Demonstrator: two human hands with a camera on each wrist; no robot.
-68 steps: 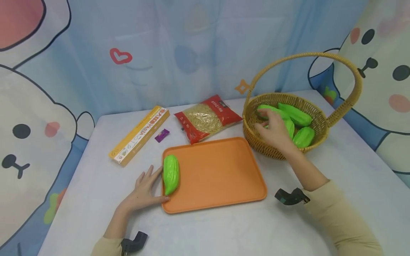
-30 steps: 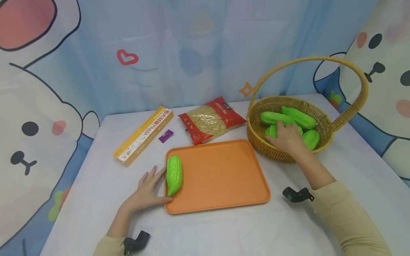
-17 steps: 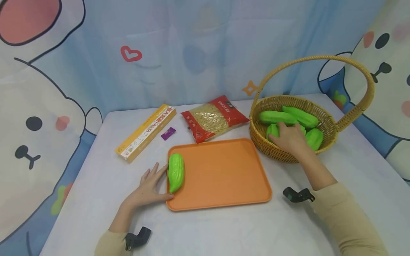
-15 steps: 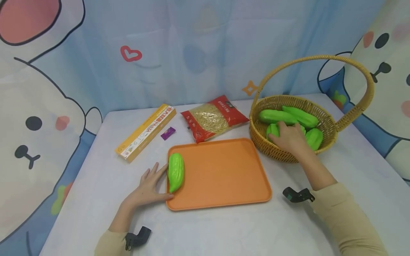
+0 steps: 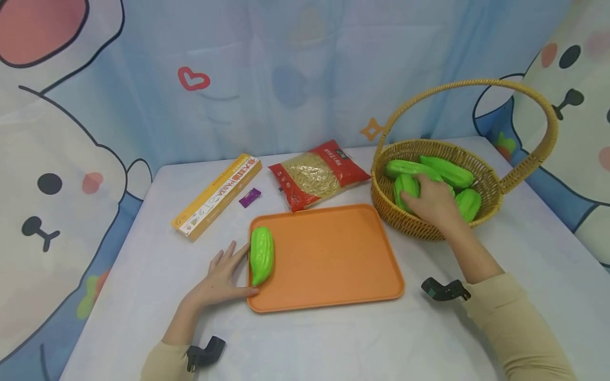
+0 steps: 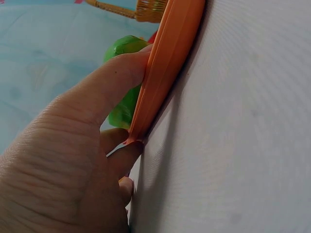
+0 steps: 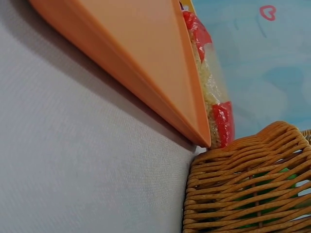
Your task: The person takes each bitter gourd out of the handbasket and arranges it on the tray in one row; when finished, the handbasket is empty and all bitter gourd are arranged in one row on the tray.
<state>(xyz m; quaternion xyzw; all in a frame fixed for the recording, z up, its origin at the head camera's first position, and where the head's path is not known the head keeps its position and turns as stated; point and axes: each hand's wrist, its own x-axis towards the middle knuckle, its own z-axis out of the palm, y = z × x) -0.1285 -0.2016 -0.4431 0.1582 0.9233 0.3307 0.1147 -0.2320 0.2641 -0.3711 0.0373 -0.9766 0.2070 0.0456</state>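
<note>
My right hand (image 5: 434,201) reaches over the near rim of the wicker basket (image 5: 405,225). Its fingers and thumb grip a green ribbed bitter melon (image 5: 402,191), partly covered by the hand. Several other green gourds lie around it, among them a long one (image 5: 448,172) at the back. On the left side of the orange tray (image 5: 329,259) rests another bitter melon (image 5: 261,256) with a pointed tip. My left hand (image 5: 216,283) is spread beside it; thumb and fingers touch the tray's edge, also in the left wrist view. The right wrist view does not show the right hand.
Behind the tray lie a red bag of pasta (image 5: 316,174), a small purple wrapped sweet (image 5: 250,198) and a long yellow pasta box (image 5: 216,197). The basket's tall handle (image 5: 476,83) arches above its opening. A patterned curtain (image 5: 286,69) hangs behind the table.
My right hand has gone down into the basket and taken hold of a bitter melon, which has shifted slightly just now. The left hand has stayed at the tray's edge.
</note>
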